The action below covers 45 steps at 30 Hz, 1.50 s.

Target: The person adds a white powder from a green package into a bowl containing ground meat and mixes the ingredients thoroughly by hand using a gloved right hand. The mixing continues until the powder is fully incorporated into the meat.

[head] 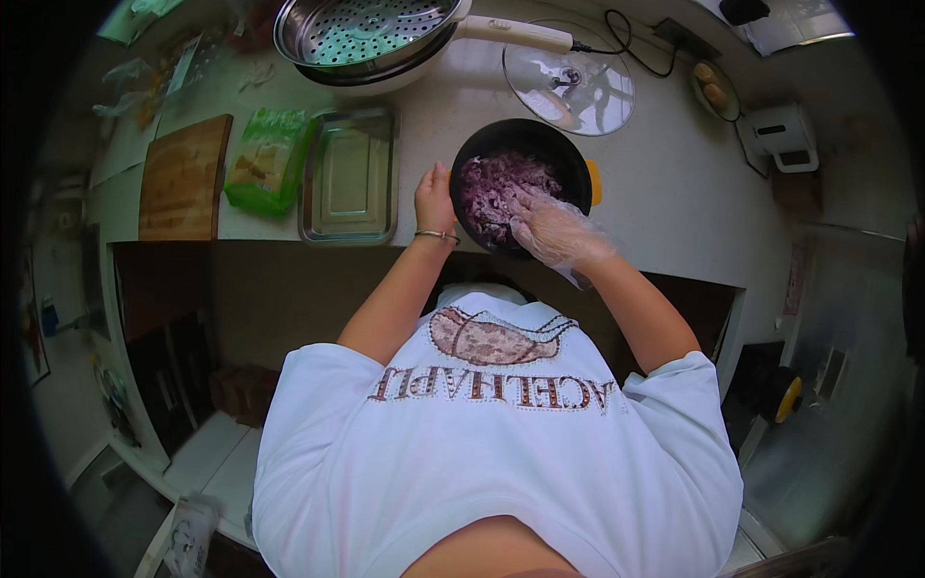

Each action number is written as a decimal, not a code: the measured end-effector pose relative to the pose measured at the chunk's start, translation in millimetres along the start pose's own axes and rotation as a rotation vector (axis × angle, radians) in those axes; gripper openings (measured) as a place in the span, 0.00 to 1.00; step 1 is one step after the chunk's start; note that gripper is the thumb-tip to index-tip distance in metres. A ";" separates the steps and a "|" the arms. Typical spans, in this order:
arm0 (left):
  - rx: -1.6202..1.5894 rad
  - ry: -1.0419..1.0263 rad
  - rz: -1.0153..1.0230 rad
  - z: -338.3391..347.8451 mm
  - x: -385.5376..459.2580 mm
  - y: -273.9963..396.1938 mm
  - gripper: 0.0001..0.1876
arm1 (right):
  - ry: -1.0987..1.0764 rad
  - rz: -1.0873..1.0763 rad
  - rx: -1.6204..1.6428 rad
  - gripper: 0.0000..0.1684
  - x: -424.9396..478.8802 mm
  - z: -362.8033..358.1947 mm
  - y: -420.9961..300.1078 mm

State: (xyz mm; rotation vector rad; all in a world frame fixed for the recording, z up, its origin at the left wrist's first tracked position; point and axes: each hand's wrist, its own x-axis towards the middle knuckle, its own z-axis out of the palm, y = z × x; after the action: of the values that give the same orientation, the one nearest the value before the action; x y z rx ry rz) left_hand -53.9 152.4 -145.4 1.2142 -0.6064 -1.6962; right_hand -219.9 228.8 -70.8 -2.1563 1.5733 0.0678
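Observation:
A black pot [531, 130] with yellow side handles stands near the counter's front edge. Inside it lies a crumbly purple mixture [506, 170] with whitish powder on it. My left hand [435, 199], bare and with a bracelet at the wrist, grips the pot at its left handle. Over my right hand [553, 224] is a clear plastic glove. Its fingers reach down into the mixture, and the fingertips are partly buried, so whether they close on any of it cannot be seen.
Left of the pot are a rectangular glass dish [350, 173], a green food bag [267, 162] and a wooden cutting board [184, 177]. Behind stand a steamer insert [372, 36] on an electric pan, a glass lid [571, 79] and a plate of brownish food [712, 87].

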 end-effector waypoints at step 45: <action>0.013 -0.050 -0.009 -3.8 5.5 1.6 0.16 | -0.070 0.009 0.205 0.26 25.6 -4.2 23.1</action>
State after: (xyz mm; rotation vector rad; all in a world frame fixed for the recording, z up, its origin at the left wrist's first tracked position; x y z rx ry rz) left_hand -50.2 147.2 -148.1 1.1883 -0.6445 -1.7373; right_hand -233.1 198.9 -82.7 -1.9682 1.4822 -0.0145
